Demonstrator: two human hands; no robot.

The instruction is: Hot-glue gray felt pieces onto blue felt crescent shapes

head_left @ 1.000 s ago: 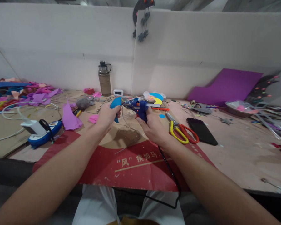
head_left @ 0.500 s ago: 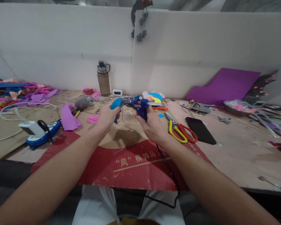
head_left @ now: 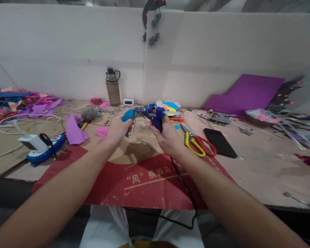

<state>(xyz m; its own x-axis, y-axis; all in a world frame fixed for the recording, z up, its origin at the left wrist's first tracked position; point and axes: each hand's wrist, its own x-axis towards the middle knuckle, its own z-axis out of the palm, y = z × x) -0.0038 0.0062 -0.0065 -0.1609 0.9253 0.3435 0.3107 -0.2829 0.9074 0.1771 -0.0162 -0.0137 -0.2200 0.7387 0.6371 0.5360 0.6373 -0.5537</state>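
Probably light and soft, the blue piece (head_left: 128, 115) is pinched in the left hand (head_left: 119, 129), best taken by its edge. The right hand (head_left: 169, 137) wraps the glue gun's (head_left: 157, 120) handle.

I'm in what looks like a craft workshop: coloured scraps (head_left: 41, 109) along the desk's (head_left: 263, 168) far edge, scissors (head_left: 192, 135), glue gun (head_left: 157, 121).

Head-worn view, facing forward and down, near above worktable (head_left: 260, 165), white panels (head_left: 67, 41) beyond
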